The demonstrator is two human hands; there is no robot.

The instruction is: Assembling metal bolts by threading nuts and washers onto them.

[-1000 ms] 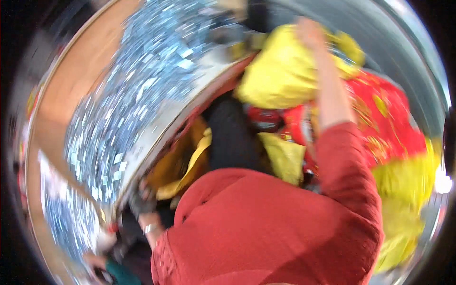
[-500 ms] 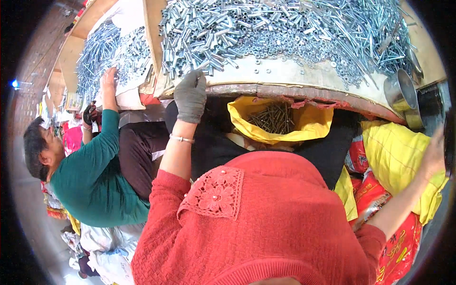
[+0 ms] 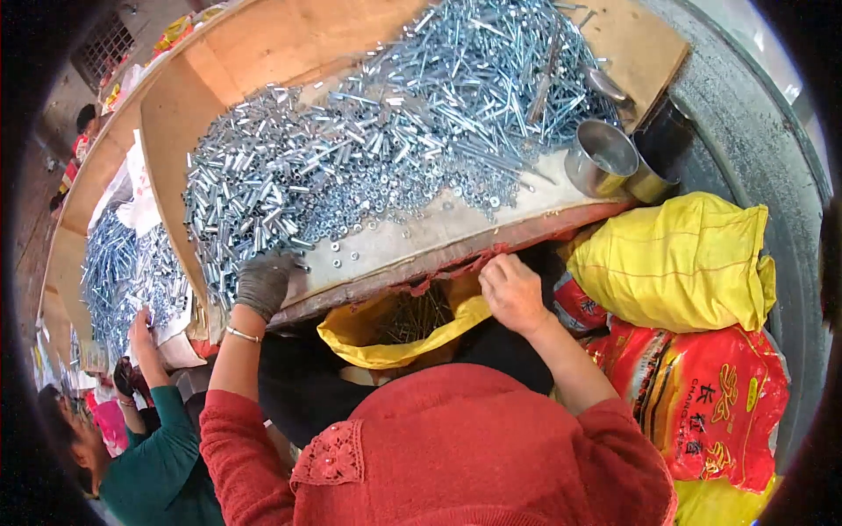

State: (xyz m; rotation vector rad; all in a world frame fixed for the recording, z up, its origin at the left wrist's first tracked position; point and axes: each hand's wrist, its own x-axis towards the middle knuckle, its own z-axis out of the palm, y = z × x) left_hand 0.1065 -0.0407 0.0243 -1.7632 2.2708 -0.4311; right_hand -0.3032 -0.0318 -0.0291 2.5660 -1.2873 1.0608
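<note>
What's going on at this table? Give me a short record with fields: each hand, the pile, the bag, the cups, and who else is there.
Left hand: in a grey glove, resting at the near edge of the pile of bolts.
Right hand: bare, at the rim of the yellow bag, below the table edge.
Pile of bolts: silvery bolts and nuts heaped on the table.
Yellow bag: open, dark bolts inside.
Metal cups: at the right end of the table.
Sacks: yellow and red, on the right.
Co-worker: green sleeve, lower left.

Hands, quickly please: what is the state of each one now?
Left hand: gloved, resting on the pile of bolts; grip cannot be told.
Right hand: bare, fingers curled at the yellow bag rim.
</note>
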